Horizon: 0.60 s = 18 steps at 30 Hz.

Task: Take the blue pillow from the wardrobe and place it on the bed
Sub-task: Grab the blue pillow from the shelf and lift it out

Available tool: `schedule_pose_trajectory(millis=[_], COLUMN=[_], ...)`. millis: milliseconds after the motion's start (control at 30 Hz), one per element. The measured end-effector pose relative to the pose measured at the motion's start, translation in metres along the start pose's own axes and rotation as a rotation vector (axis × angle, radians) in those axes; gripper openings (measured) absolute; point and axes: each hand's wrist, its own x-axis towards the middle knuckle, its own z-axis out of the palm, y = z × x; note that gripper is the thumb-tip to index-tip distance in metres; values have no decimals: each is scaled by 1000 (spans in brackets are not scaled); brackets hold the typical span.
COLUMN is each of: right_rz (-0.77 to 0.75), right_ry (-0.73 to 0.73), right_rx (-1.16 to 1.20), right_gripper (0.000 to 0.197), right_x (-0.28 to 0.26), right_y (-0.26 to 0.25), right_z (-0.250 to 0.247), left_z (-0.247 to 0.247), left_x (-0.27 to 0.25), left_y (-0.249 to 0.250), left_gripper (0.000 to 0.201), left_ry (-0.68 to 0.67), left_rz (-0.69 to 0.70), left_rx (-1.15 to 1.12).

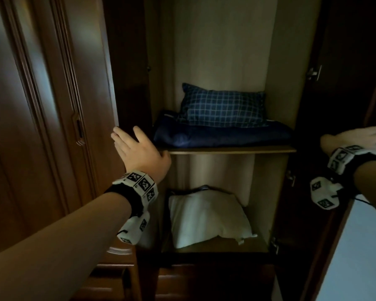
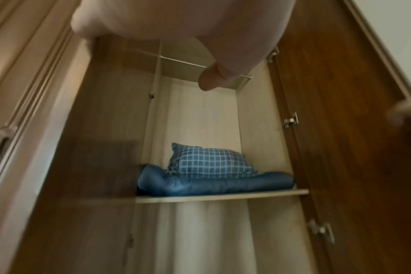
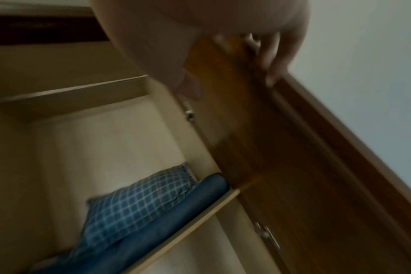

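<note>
A blue checked pillow (image 1: pixel 224 107) (image 2: pixel 211 163) (image 3: pixel 134 204) lies at the back of the upper shelf (image 1: pixel 230 150) in the open wardrobe. It rests on a plain dark blue padded bundle (image 1: pixel 221 135) (image 2: pixel 214 185). My left hand (image 1: pixel 137 148) is open with fingers spread, just left of the shelf at the left door's edge, apart from the pillow. My right hand (image 1: pixel 356 139) (image 3: pixel 258 55) grips the edge of the right door (image 3: pixel 282 148), thumb on its inner face and fingers over the rim. The bed is not in view.
A white pillow (image 1: pixel 206 216) lies on the lower shelf. The left door (image 1: pixel 128 72) stands open beside closed wardrobe panels (image 1: pixel 41 105). Metal hinges (image 1: pixel 314 72) stick out on the right side. Drawers (image 1: pixel 204 283) sit below.
</note>
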Motion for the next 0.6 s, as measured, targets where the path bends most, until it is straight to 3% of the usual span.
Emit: schedule_pose_trajectory(millis=[67,100,167,333,599], right_rz=[-27,-113,-290,-557,-670], right_ry=[333,371,260,114,-6], right_rx=[0,-17,-68,-179,-239], right_gripper=[28,50,68,60,57], right_x=[-9,-15,-27,-52,-65], right_y=[-12,-18,-27,-38,-52], right_z=[4,7,19,49,94], left_z=[1,4,11,28,69], left_x=[-1,0,-2,1,30], left_y=[-4,-6,-5,6,15], left_gripper=[100,99,97,81,65], left_ry=[17,22,-10,-192,-363], left_rz=[80,146,227,189,153], left_rx=[35,57,61,-25,-96])
